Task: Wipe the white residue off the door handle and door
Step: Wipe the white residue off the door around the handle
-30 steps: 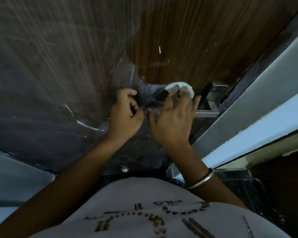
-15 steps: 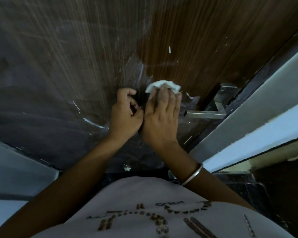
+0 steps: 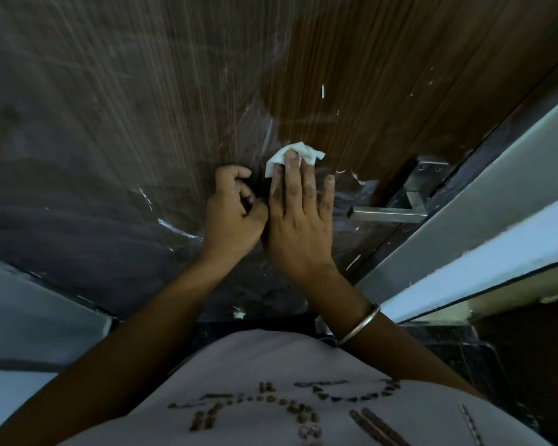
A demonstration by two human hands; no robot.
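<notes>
A dark wooden door (image 3: 351, 59) fills the view, marked with white streaks and flecks. My right hand (image 3: 298, 217) lies flat with straight fingers, pressing a small white cloth (image 3: 298, 154) against the door left of the handle. The square metal door handle (image 3: 387, 215) sticks out to the right, apart from both hands. My left hand (image 3: 234, 210) is curled just beside the right hand, close to the door; what its fingers grip is hidden.
A white door frame (image 3: 496, 194) runs diagonally on the right, with dark floor tiles (image 3: 464, 352) below it. A pale wall (image 3: 29, 310) borders the door on the left. White residue flecks (image 3: 174, 228) remain left of my hands.
My right hand has slid the cloth left from the handle onto the door panel and flattened its fingers. My left hand has stayed curled in the same spot.
</notes>
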